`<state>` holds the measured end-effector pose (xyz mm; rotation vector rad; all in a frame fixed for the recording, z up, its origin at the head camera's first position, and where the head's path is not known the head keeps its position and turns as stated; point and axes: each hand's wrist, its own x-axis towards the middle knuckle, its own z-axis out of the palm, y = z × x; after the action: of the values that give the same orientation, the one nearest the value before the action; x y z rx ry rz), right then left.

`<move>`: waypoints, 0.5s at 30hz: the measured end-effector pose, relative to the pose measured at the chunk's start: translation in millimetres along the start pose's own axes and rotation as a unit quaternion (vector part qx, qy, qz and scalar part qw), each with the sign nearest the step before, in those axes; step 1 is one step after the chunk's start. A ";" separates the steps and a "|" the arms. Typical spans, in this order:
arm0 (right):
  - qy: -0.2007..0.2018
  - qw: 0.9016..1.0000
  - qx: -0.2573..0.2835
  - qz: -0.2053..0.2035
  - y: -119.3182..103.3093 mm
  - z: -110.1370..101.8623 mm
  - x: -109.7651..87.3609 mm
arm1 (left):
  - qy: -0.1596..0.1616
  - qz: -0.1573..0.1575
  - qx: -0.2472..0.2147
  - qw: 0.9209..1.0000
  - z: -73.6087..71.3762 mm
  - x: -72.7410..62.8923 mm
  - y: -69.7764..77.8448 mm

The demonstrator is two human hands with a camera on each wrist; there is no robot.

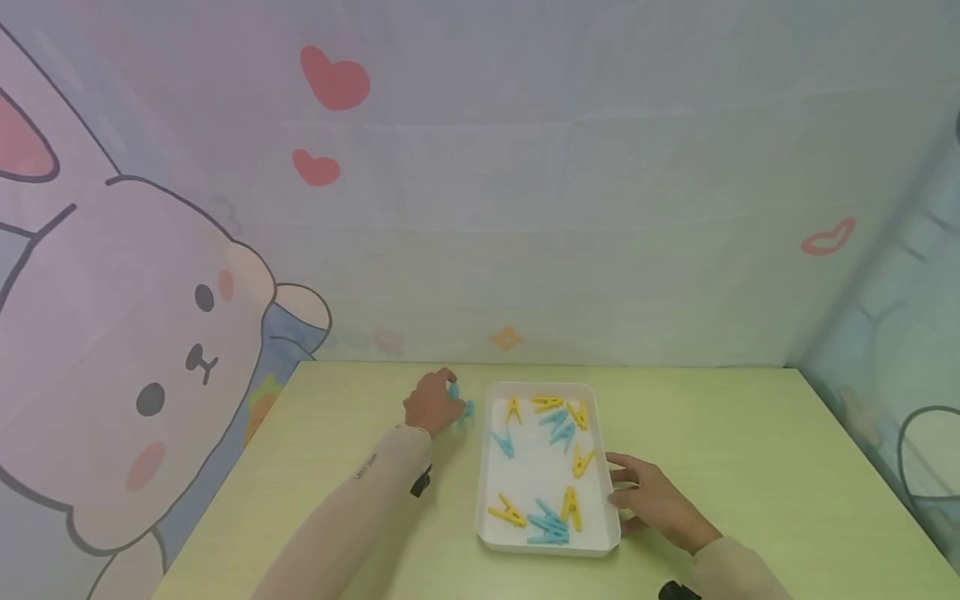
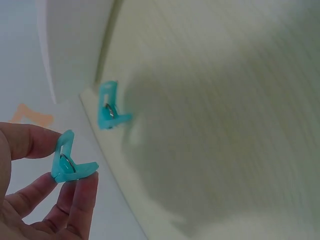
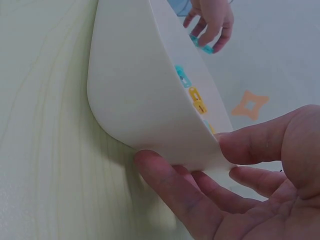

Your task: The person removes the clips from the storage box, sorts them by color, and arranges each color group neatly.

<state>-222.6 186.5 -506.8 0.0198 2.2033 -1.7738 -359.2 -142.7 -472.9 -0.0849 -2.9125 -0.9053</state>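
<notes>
My left hand [image 1: 435,403] is just left of the tray and pinches a light-blue clothespin [image 2: 72,167] between thumb and fingertips. Its wire spring shows in the left wrist view. A second light-blue clothespin [image 2: 108,106] lies on the table beside the tray's outer wall. The white tray [image 1: 525,483] holds several yellow and several blue clothespins, scattered, with a few blue ones [image 1: 549,528] bunched near its front edge. At the tray's right side, my right hand [image 1: 654,500] rests its fingertips on the outer wall, with one fingertip up at the rim.
The light yellow-green table [image 1: 735,450] spreads out on both sides of the tray. Behind it hangs a pale cloth backdrop [image 1: 570,208] printed with hearts and a big rabbit [image 1: 172,333]. A thin dark curved line [image 1: 903,450] stands out at the far right.
</notes>
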 end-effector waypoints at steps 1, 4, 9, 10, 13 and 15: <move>0.000 1.000 -0.001 -0.001 0.2 -0.2 0.0 | -0.001 -0.004 0.004 1.000 0.9 1.1 -2.2; -0.005 1.000 -0.001 -0.004 0.4 -0.7 -0.8 | -0.006 -0.008 0.016 1.000 2.1 2.1 -6.9; -0.008 1.000 0.002 -0.006 0.7 -1.1 -2.2 | -0.029 -0.013 0.043 0.999 3.8 3.2 -11.4; -0.008 1.000 0.002 -0.006 1.1 -1.3 -2.2 | -0.034 -0.014 0.048 0.998 4.7 4.3 -12.4; -0.010 1.000 0.004 -0.007 1.8 -2.3 -2.5 | -0.049 -0.019 0.057 0.997 6.3 6.9 -13.0; -0.011 1.000 0.003 -0.008 2.2 -3.0 -2.4 | -0.057 -0.022 0.062 0.996 8.1 9.0 -13.8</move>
<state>-220.6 190.3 -507.7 -0.0146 2.1881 -1.7809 -369.8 -149.3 -486.4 -0.0646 -3.0796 -0.7483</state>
